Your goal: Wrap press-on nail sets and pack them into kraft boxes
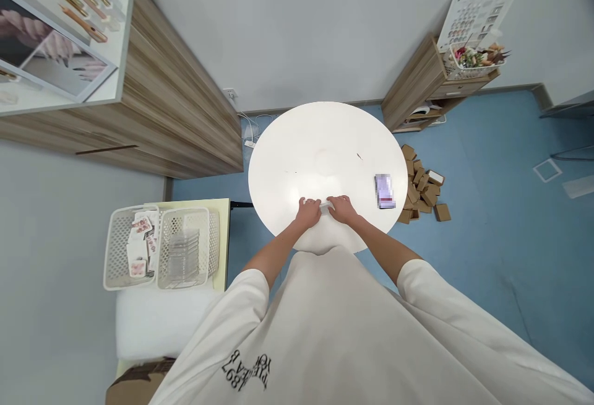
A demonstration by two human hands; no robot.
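Near the front edge of a round white table (325, 129), my left hand (309, 212) and my right hand (342, 209) are close together. Between them is a small whitish, partly see-through piece (327, 205), gripped at its two ends by my curled fingers. Its exact kind is too small and pale against the tabletop to tell. A purple item (385, 191), blurred out in the picture, lies on the table to the right of my right hand. A tiny dark sliver (359, 156) rests farther back.
Left of the table, one white basket (107, 262) holds printed cards and another (163, 272) holds stacked clear cases. Small brown boxes (429, 194) are heaped on the floor at right. A wooden cabinet (185, 95) and a small shelf unit (413, 83) stand behind.
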